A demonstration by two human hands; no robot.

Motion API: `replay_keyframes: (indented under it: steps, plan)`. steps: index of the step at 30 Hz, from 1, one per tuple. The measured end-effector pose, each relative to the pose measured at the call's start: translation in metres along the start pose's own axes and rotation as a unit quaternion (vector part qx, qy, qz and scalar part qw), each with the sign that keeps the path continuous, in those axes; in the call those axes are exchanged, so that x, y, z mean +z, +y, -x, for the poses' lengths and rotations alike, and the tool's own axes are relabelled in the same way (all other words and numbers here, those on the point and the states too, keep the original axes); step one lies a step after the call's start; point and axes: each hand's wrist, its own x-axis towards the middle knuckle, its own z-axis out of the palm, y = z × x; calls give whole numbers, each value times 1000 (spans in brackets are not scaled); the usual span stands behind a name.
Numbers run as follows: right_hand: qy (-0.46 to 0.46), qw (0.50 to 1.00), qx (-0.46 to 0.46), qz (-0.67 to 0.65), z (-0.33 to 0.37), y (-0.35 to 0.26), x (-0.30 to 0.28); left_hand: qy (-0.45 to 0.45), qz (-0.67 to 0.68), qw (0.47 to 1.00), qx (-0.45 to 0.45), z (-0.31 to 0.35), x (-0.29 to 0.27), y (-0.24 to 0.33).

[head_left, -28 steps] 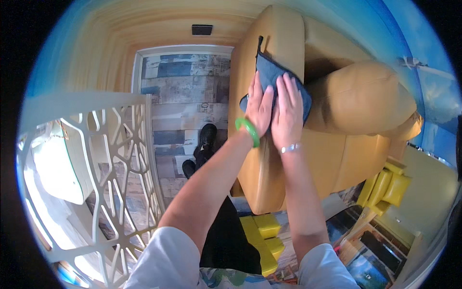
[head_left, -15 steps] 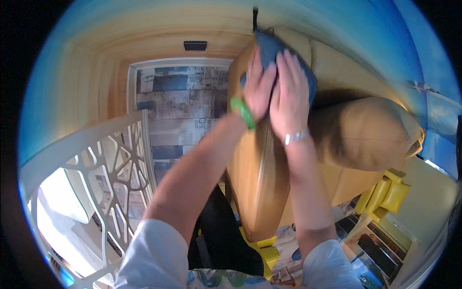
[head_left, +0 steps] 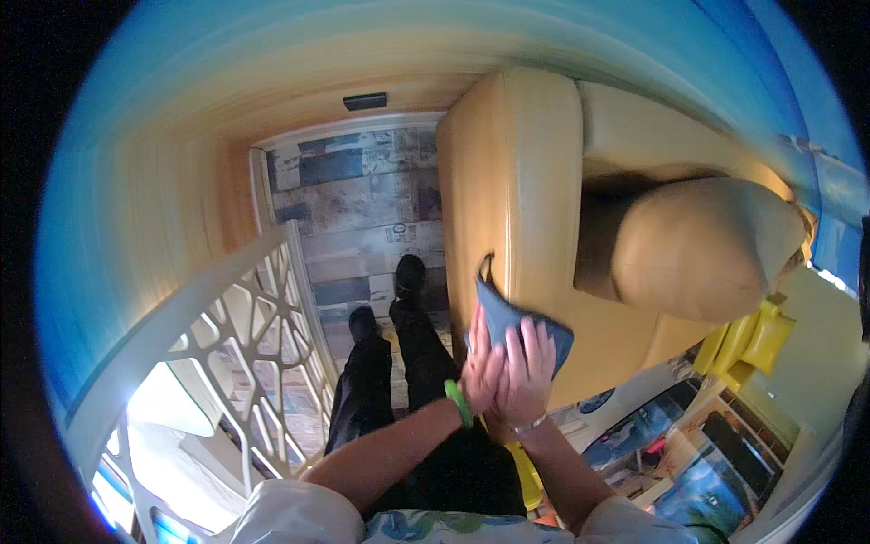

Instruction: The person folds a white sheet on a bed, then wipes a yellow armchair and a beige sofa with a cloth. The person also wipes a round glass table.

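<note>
A blue-grey cleaning cloth (head_left: 504, 313) with a dark hanging loop lies on the near end of a tan sofa armrest (head_left: 535, 190). My left hand (head_left: 484, 370), with a green band at the wrist, lies flat on the cloth's left part, fingers stretched forward. Beside it, touching it, my right hand (head_left: 527, 374) presses on the cloth with straight, slightly spread fingers. A silvery bracelet circles that wrist. Both palms hide part of the cloth.
On the sofa seat rests a tan bolster cushion (head_left: 693, 249). A white cut-out partition (head_left: 240, 322) runs along my left. My dark shoes (head_left: 410, 272) stand on the wood-patterned floor (head_left: 349, 195). Yellow padded furniture (head_left: 748, 340) is at right.
Both hands have drawn the cloth toward me along the armrest, from its far end to its near end. My arms are now bent, and my feet have come into view.
</note>
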Motion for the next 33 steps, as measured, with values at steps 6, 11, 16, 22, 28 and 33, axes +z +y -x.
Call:
replay_keyframes:
  steps: [6,11,16,22,28,33]
  plan:
    - [-24,996,-1,-80,89,11,5,-118,-221,965,-79,83,-14,-35]
    - [52,973,95,-202,91,-34,-8,-82,-282,932,-212,50,-32,16]
    - [182,871,207,-407,116,-48,-11,-251,-368,889,-104,63,-5,102]
    - [263,606,435,-612,117,-1,-34,-265,-528,750,296,16,55,216]
    - [464,439,396,-660,115,61,-118,-66,-523,743,413,-109,184,309]
    - [533,606,274,-522,17,119,-207,-20,-570,811,128,-163,215,287]
